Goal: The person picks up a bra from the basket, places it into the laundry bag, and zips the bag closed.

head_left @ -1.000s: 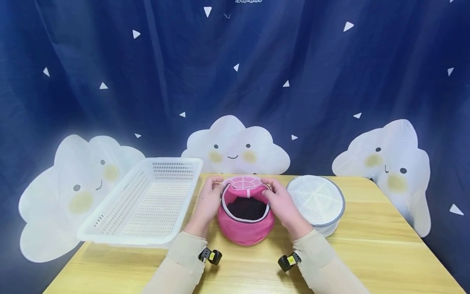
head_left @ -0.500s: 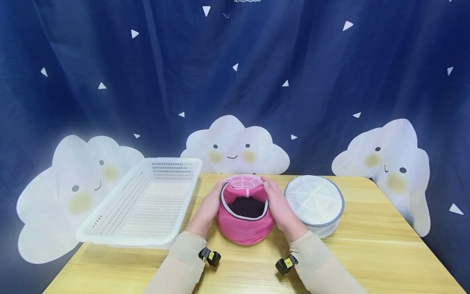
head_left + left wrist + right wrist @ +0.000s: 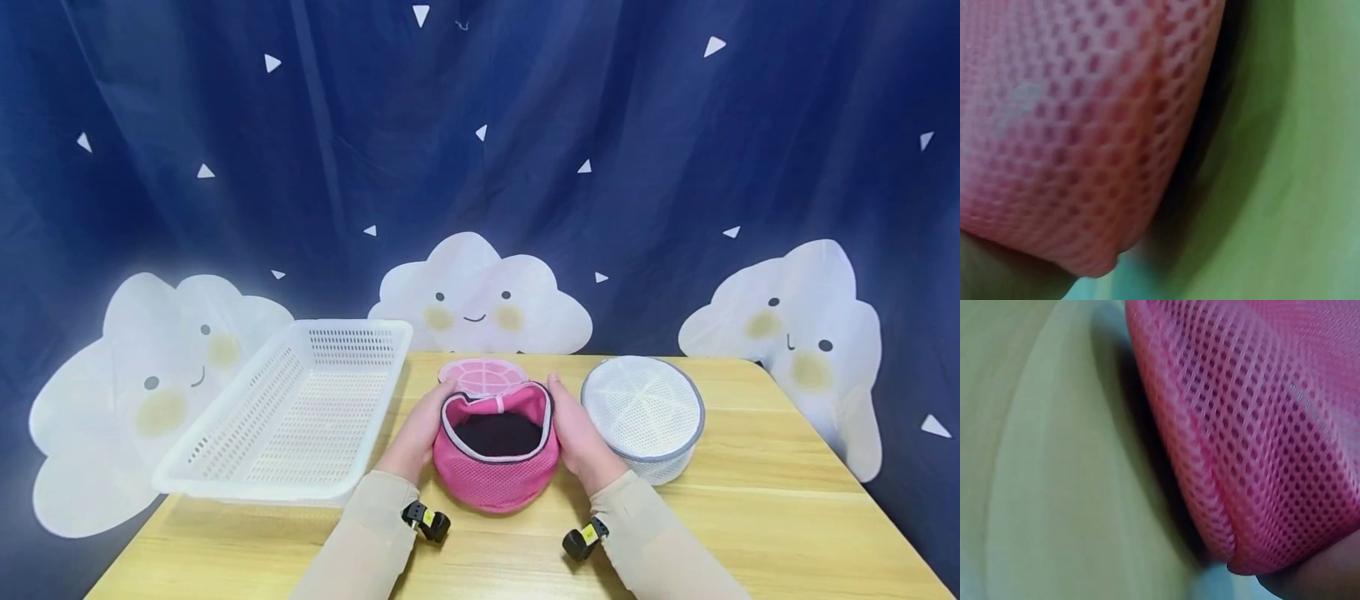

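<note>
A pink mesh laundry bag [image 3: 491,483], round and soft, stands on the table between both hands. Its top gapes, edged with a pale band, and dark cloth [image 3: 498,434] lies inside. The pink lid [image 3: 483,375] is folded back behind the opening. My left hand [image 3: 418,429] holds the bag's left side, and my right hand [image 3: 577,429] holds the right side; the far fingers of both are hidden behind the bag. Close up, the left wrist view shows the pink mesh [image 3: 1085,125] and a seam. Creased mesh [image 3: 1260,444] fills much of the right wrist view.
To the left, a white perforated plastic basket [image 3: 180,482] sits on the wooden table [image 3: 757,517]. A white round mesh laundry bag [image 3: 641,408] with grey edging stands close beside my right hand. Behind the table hangs a dark blue curtain [image 3: 652,208] printed with clouds.
The hands have slid down from the bag's top rim to its sides. The bag has come slightly nearer and left, and its lid now lies farther back from the opening.
</note>
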Motion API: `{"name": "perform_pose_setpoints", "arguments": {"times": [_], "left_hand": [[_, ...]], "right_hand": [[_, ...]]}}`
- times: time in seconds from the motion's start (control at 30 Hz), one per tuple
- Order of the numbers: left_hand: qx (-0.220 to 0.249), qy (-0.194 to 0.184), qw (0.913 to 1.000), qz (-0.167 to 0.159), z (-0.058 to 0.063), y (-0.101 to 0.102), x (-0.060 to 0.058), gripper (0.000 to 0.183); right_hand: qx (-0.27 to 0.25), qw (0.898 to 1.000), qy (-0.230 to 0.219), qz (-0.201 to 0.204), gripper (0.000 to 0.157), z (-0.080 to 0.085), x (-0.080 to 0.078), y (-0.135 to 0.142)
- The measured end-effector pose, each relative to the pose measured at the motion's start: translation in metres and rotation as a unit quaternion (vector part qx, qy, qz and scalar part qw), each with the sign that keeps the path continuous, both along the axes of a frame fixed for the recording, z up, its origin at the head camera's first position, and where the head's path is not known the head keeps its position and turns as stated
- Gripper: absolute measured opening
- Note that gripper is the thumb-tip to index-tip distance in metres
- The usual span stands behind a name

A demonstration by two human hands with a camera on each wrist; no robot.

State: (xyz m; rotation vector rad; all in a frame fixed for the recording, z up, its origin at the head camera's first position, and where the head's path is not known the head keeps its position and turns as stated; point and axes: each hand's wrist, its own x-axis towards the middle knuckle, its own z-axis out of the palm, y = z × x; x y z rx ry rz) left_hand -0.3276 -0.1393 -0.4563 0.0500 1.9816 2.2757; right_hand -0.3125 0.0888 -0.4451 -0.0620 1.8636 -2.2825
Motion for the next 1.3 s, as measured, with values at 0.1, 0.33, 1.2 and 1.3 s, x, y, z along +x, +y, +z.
{"name": "perform_pose_setpoints", "arguments": {"times": [0.1,0.33,1.2,1.3], "left_hand": [[-0.006,0.008,0.9999,0.013,-0.003,0.000,-0.001,0.048],[0.018,-0.029,0.9975,0.062,-0.009,0.000,-0.002,0.051],[0.000,0.018,0.9997,-0.013,0.002,0.000,0.005,0.046],[-0.003,0.028,0.9996,-0.004,0.003,0.000,0.004,0.043]], "right_hand": [[0.001,1.000,-0.009,-0.003,0.063,-0.005,-0.002,-0.001],[0.003,1.000,0.023,0.019,0.040,-0.012,-0.008,0.001],[-0.117,0.992,0.001,0.056,0.063,-0.013,-0.005,0.009],[-0.115,0.992,0.010,0.051,0.062,-0.012,-0.005,0.008]]}}
